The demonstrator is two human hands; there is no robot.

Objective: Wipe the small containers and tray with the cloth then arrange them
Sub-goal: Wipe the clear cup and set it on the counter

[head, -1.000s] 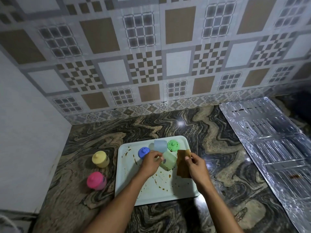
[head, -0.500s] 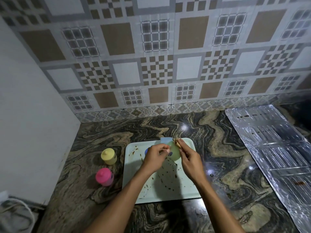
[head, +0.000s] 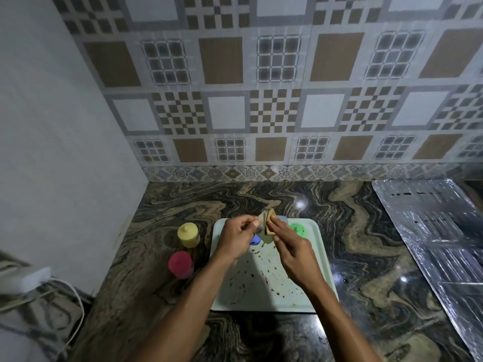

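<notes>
A pale tray speckled with brown stains lies on the marble counter. Above its far end my left hand grips a small pale container, mostly hidden by the fingers. My right hand pinches a brown cloth pressed against that container. A blue lid peeks out below my left hand, and a green lid lies at the tray's far right. A yellow container and a pink container stand on the counter left of the tray.
A sheet of silver foil covers the counter at the right. A patterned tile wall rises behind and a plain white wall closes the left side. A white cable and adapter lie at the lower left.
Both hands rose and came together over the tray's far end, and the cloth now presses against the held container. The camera view shifted, lifting toward the wall.
</notes>
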